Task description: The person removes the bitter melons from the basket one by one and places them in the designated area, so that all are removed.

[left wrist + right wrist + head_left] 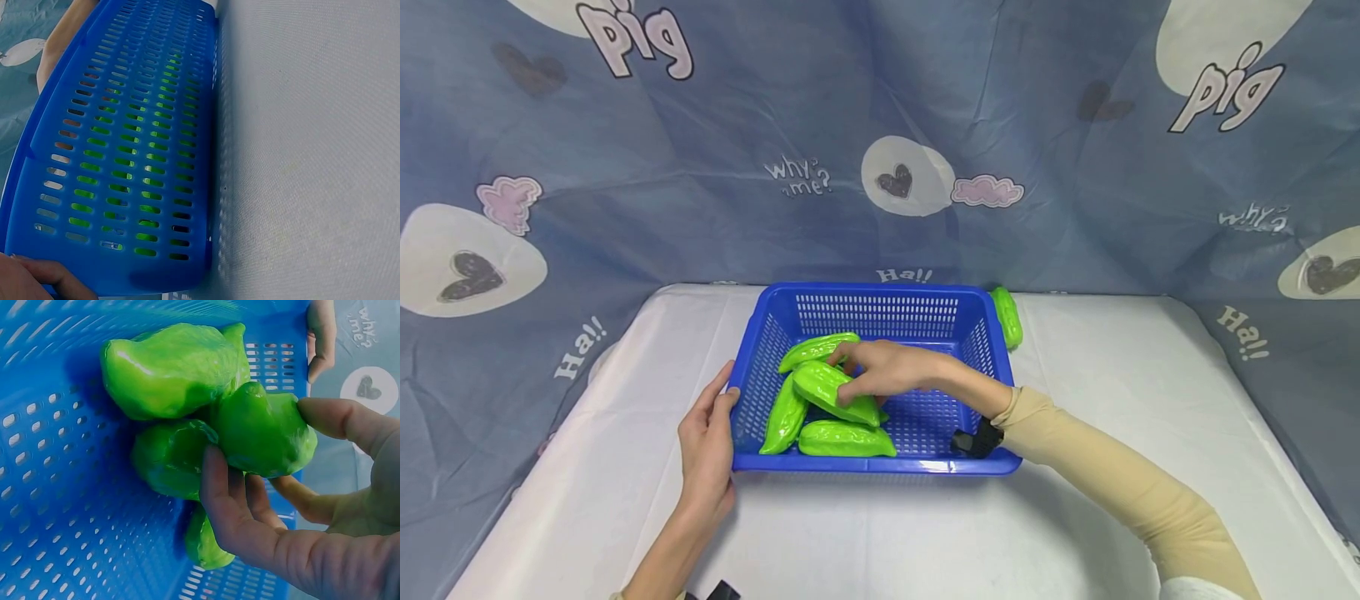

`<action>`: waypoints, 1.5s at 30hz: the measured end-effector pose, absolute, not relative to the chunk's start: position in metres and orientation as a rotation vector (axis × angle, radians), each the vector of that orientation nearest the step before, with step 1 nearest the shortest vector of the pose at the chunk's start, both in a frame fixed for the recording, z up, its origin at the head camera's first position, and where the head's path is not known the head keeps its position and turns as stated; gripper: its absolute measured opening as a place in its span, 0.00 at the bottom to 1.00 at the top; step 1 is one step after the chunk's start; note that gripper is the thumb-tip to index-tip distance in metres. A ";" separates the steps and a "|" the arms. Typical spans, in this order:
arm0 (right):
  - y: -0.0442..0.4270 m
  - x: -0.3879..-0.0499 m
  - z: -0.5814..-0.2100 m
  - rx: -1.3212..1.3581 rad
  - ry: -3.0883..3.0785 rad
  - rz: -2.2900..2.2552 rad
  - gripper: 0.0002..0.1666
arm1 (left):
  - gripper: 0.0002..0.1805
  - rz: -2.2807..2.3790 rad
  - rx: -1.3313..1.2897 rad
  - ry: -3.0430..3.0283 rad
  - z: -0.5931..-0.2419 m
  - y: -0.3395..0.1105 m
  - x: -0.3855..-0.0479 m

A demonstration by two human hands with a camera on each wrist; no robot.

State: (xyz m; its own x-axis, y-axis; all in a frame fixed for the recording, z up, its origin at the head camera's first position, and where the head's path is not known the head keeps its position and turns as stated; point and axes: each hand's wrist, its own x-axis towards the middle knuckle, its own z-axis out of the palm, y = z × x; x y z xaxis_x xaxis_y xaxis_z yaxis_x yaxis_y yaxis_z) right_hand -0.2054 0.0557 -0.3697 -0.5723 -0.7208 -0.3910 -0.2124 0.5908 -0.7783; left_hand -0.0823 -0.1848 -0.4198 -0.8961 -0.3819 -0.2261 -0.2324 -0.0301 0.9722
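A blue plastic basket [880, 465] with slotted walls stands on the white table, with several shiny green peppers [847, 438] in its left half. My left hand [706, 433] grips the basket's left rim, thumb over the edge; its fingers also show at the bottom corner of the left wrist view. Reaching in from the right, my right hand [891, 368] holds the uppermost green pepper [265, 434] between thumb and fingers. More peppers lie beneath and beside that one, partly hidden by it and by the hand.
Outside the basket, another green vegetable [1008, 318] lies against its back right corner. White cloth covers the table [1097, 375] on both sides. A blue printed curtain [820, 225] hangs close behind the basket.
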 end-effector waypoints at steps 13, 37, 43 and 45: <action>0.058 -0.206 -0.368 -0.715 2.086 -0.939 0.43 | 0.27 -2.071 0.675 -2.111 -0.420 -0.185 -0.083; 0.088 -0.215 -0.343 -0.669 2.012 -1.176 0.45 | 0.27 -2.053 0.698 -2.136 -0.420 -0.185 -0.083; 0.103 -0.217 -0.332 -0.659 2.023 -1.226 0.45 | 0.27 -2.044 0.697 -2.140 -0.420 -0.186 -0.084; 0.108 -0.217 -0.330 -0.652 2.030 -1.234 0.45 | 0.27 -2.047 0.694 -2.137 -0.421 -0.186 -0.084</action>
State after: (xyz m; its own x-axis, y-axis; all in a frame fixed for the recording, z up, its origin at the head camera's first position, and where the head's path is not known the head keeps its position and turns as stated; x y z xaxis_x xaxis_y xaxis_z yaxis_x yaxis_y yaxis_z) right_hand -0.2169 0.1077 -0.3300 -0.6541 -0.7021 -0.2813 -0.0736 0.4293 -0.9002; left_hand -0.0837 -0.1858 -0.4207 -0.8908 -0.3891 -0.2346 -0.2511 -0.0086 0.9679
